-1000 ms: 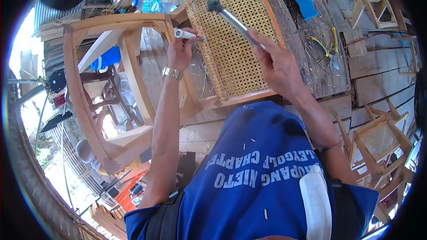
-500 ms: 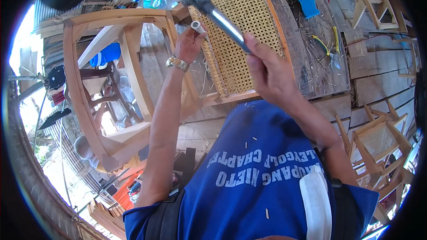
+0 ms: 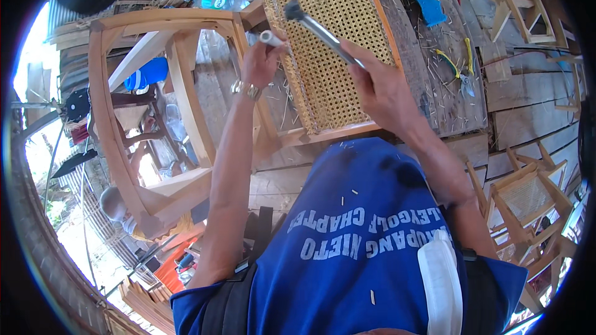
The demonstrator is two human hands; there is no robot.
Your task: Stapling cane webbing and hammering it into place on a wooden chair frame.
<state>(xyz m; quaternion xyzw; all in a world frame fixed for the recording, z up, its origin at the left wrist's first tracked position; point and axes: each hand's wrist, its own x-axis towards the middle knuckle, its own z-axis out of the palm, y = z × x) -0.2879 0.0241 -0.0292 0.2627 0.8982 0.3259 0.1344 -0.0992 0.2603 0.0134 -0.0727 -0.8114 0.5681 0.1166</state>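
Note:
My left hand (image 3: 259, 65), with a wristwatch above it, is closed on a short metal cylindrical tool (image 3: 270, 38) whose round end points up. Its lower end is hidden, at the left edge of the woven cane panel (image 3: 344, 31). The cane is stretched over a wooden chair frame (image 3: 335, 135), and loose strands stick out along its far and left edges. Over the cane, my right hand (image 3: 380, 84) grips a hammer (image 3: 320, 31) by its handle. The hammer's dark head hangs to the right of the metal tool, apart from it.
The chair's upright wooden part (image 3: 99, 105) spreads to the left. Yellow-handled pliers (image 3: 460, 71) and a blue sponge-like piece (image 3: 427, 6) lie on the worktable to the right. A water bottle (image 3: 214, 0) is at the far side. Another person (image 3: 113, 205) is at lower left.
The hammer's head has come down and slightly right, away from above my left hand. The metal tool in my left hand now leans more to the left.

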